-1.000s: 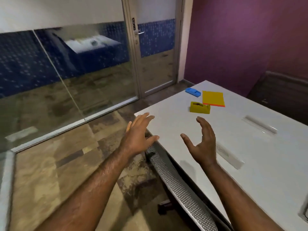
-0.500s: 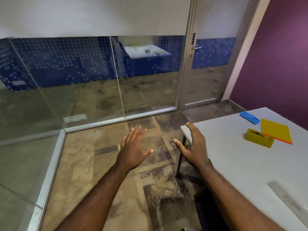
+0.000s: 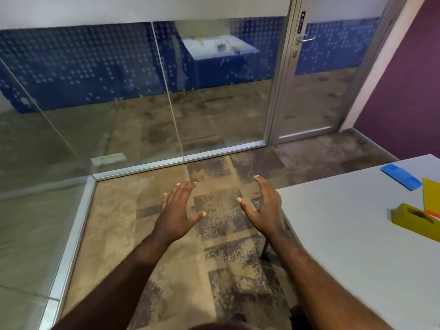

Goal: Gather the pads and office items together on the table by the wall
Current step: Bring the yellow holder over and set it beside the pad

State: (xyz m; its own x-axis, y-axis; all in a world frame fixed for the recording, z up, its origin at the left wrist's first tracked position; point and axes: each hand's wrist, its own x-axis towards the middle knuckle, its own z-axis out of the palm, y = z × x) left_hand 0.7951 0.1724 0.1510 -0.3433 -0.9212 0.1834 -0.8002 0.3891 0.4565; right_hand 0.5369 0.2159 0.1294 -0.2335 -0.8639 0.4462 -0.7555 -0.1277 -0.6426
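While both forearms reach forward at about the same height, the left hand [image 3: 177, 214] hangs above the patterned carpet [image 3: 214, 270] with its back up, fingers straight and slightly spread, holding nothing. The right hand [image 3: 263, 210] is turned on edge, thumb pointing inward, fingers extended and relaxed, also holding nothing; it sits at the near corner of the white table [image 3: 345, 234], and whether it touches the top cannot be told. Ahead stand a glass partition [image 3: 142, 96] and a glass door [image 3: 316, 75] with a lever handle, beside a purple wall [image 3: 404, 96]. At the right edge of view, well apart from the right hand, lie a blue stapler [image 3: 401, 176], a yellow pad [image 3: 432, 194] with an orange edge, cut off by the frame, and a yellow tape dispenser [image 3: 414, 220] nearest the hand. Nothing lies between that hand and these items but bare tabletop.
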